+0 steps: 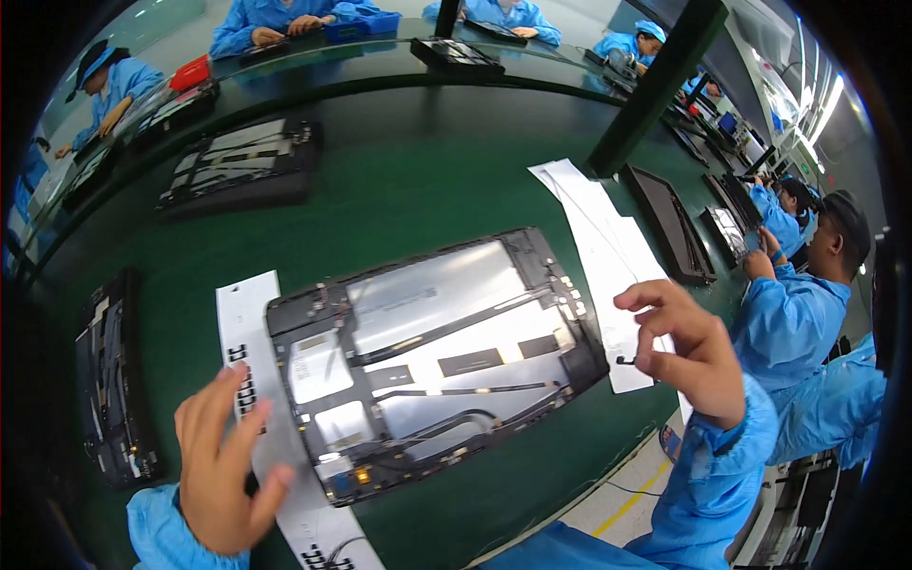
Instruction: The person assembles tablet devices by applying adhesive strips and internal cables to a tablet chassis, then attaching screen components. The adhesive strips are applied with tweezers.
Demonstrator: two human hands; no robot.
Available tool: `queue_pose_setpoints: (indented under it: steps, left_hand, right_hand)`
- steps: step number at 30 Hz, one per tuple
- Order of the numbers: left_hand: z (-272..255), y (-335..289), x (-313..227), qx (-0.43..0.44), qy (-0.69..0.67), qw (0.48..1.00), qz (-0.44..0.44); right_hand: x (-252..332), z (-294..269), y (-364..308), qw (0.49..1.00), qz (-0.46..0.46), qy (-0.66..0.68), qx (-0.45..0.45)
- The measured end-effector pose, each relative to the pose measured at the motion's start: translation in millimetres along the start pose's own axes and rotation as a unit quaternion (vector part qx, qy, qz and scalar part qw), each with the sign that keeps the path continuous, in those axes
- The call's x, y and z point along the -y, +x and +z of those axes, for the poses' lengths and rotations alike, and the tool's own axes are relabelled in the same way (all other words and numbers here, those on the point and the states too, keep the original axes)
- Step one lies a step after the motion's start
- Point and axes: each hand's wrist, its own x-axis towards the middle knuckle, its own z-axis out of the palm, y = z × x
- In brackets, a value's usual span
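Note:
An opened tablet (pixel 475 364) lies tilted on the green tabletop in front of me, its silver batteries, black flex cables and boards exposed. My left hand (pixel 220 461) is open, fingers spread, over a white strip (pixel 249 294) along the tablet's left side. Small black hook-shaped pieces (pixel 245 391) sit in a row on that strip, near my fingertips. To the right of the tablet, my right hand (pixel 692 353) is closed in a pinch, with a small black piece (pixel 625 360) showing at the thumb and fingertip. White paper sheets (pixel 600 249) lie beneath and behind it.
Another opened tablet (pixel 242 161) rests at the far left, and one more (pixel 116 380) at the left edge. A black tray (pixel 670 223) stands at the right beside a dark green post (pixel 657 90). Co-workers in blue work across the bench and at my right (pixel 793 313).

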Motion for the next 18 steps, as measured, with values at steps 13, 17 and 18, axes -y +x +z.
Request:
queue_pose_setpoints:
  steps: [13,17,18]
  left_hand:
    - [38,65,-101,0.096,-0.049,0.935,0.337]
    - [36,63,-102,0.098,-0.044,0.937,0.331]
    - [36,64,-102,0.099,-0.047,0.937,0.331]
  right_hand:
    - [-31,36,5,0.995,-0.073,0.002,0.061]
    - [-32,38,8,0.996,-0.066,0.016,0.049]
    - [-32,37,9,0.997,-0.064,0.017,0.051]
